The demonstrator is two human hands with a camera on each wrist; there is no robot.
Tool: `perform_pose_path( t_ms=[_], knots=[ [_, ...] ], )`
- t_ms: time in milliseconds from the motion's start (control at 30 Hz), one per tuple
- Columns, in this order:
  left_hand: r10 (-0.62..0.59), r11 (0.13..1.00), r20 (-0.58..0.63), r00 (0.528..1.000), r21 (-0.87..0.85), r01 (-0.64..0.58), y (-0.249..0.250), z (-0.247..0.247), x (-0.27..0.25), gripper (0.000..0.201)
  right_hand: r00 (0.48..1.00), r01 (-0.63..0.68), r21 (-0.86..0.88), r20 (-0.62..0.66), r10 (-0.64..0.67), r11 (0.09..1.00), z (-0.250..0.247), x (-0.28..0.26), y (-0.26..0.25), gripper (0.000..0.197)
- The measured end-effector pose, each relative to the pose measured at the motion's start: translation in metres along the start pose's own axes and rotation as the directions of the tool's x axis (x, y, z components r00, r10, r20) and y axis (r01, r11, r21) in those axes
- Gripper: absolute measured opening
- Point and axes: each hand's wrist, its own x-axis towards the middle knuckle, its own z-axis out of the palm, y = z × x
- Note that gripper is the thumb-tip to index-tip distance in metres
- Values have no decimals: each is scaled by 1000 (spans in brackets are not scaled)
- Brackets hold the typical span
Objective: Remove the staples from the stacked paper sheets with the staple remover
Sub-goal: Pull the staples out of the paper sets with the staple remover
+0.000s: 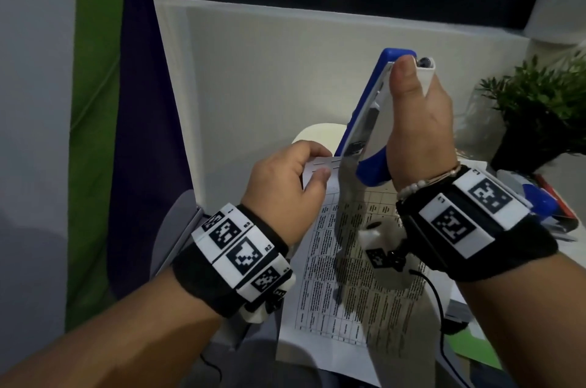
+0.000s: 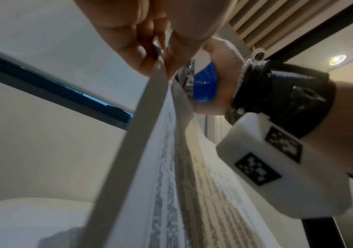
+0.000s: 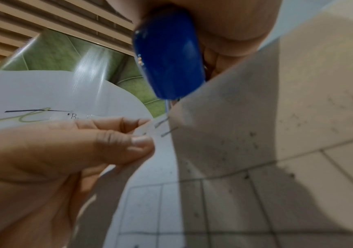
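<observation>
The stack of printed paper sheets (image 1: pixel 342 264) is lifted off the desk, curving up toward me. My left hand (image 1: pixel 317 165) pinches its top left corner between thumb and fingers. Thin metal staples (image 1: pixel 320 162) sit in that corner, just right of my thumb. My right hand (image 1: pixel 409 77) grips a blue and white staple remover (image 1: pixel 367 115), held upright with its blue lower end at the paper's top edge. In the right wrist view the remover's metal tip (image 3: pixel 168 105) is right above the staples (image 3: pixel 168 130). The left wrist view shows the paper (image 2: pixel 171 167) edge-on under my fingers (image 2: pixel 141 50).
A white partition (image 1: pixel 253 86) rises behind the desk. A potted plant (image 1: pixel 539 108) stands at the right, with another blue tool and a red item (image 1: pixel 545 203) below it. A white rounded object (image 1: pixel 320 134) lies behind the paper. Green-edged papers (image 1: pixel 469 352) sit at the lower right.
</observation>
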Motion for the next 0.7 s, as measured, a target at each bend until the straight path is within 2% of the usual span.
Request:
perform_pose_path(
  t_ms=[167, 333, 500, 633, 700],
  knots=[
    [44, 999, -28, 999, -14, -45, 2, 1, -1, 17, 1000, -13, -10, -4, 13, 1000, 5, 0, 7, 29],
    [138, 990, -35, 990, -1, -138, 0, 1, -1, 17, 1000, 25, 9, -14, -24, 1000, 6, 1, 11, 37],
    [181, 983, -46, 982, -24, -183, -2, 4, -2, 16, 1000, 27, 25, -6, -27, 999, 7, 3, 13, 38],
    [156, 985, -34, 987, -68, -158, -5, 7, -2, 15, 1000, -8, 29, 8, 8, 1000, 9, 2, 18, 39],
    [81, 992, -3, 997, -97, -81, -8, 8, -1, 14, 997, -75, 67, -5, 76, 995, 8, 1, 19, 43]
  ],
)
